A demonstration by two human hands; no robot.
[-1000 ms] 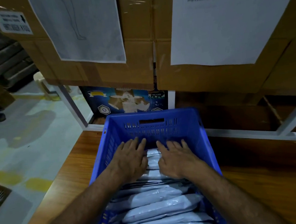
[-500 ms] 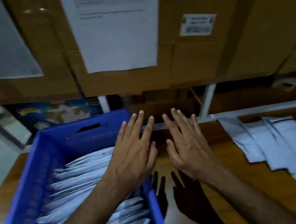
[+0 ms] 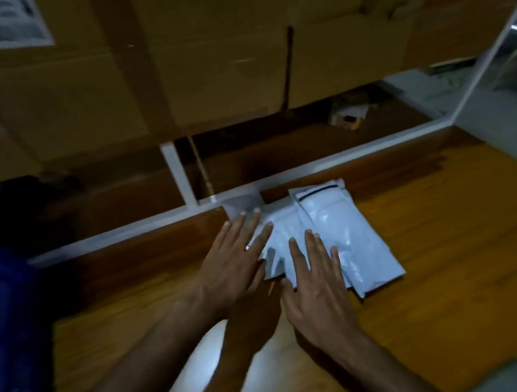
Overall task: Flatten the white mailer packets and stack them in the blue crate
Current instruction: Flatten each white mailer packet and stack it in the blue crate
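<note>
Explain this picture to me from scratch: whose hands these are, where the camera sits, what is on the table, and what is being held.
There is no machine here. A person wears one camera on the head, looking forward and down, so the two bare arms reach in from the bottom of the picture. The left hand and the right hand have straight, spread fingers laid over a small pile of white mailer packets on a wooden table. Neither hand grips anything; whether they press or just reach the packets is unclear. The blue crate shows at the far left edge. Cardboard boxes fill a white-framed shelf behind the table.
</note>
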